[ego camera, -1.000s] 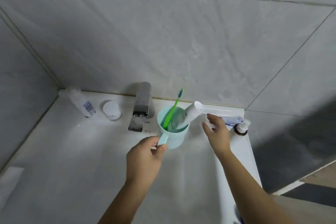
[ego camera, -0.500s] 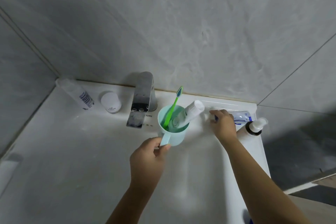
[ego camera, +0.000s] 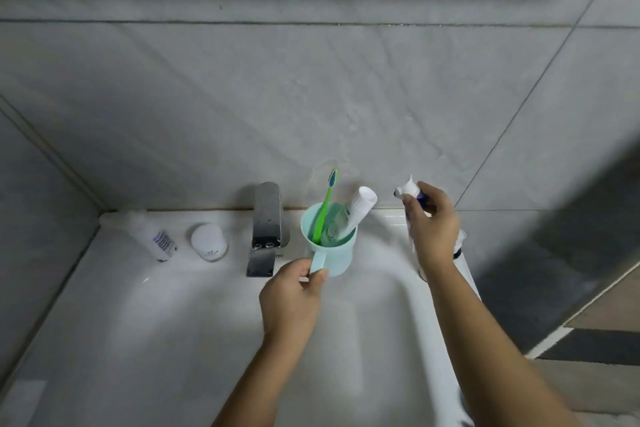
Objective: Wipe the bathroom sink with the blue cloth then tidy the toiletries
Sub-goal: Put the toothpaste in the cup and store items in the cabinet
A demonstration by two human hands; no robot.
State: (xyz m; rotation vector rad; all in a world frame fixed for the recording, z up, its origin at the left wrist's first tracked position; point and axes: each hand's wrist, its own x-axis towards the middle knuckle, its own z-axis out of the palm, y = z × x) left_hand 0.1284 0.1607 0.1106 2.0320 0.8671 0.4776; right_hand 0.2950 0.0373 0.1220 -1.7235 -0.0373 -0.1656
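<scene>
A mint-green cup [ego camera: 337,253] stands on the white sink [ego camera: 138,322] just right of the chrome faucet [ego camera: 266,229]. A green toothbrush [ego camera: 323,210] and a white tube [ego camera: 362,208] lean inside the cup. My left hand [ego camera: 294,302] pinches the cup's handle. My right hand [ego camera: 431,222] holds a white and blue toothpaste tube [ego camera: 410,191] raised above the sink's back right corner, cap end up. The blue cloth is not in view.
A white bottle [ego camera: 152,236] lies tilted at the back left corner, with a round white jar [ego camera: 209,241] beside it. A pump bottle [ego camera: 460,246] stands half hidden behind my right wrist. Grey tiled walls close the back and left.
My right hand closed on the toothpaste tube that lay on the back right ledge and lifted it. My left hand kept hold of the cup handle.
</scene>
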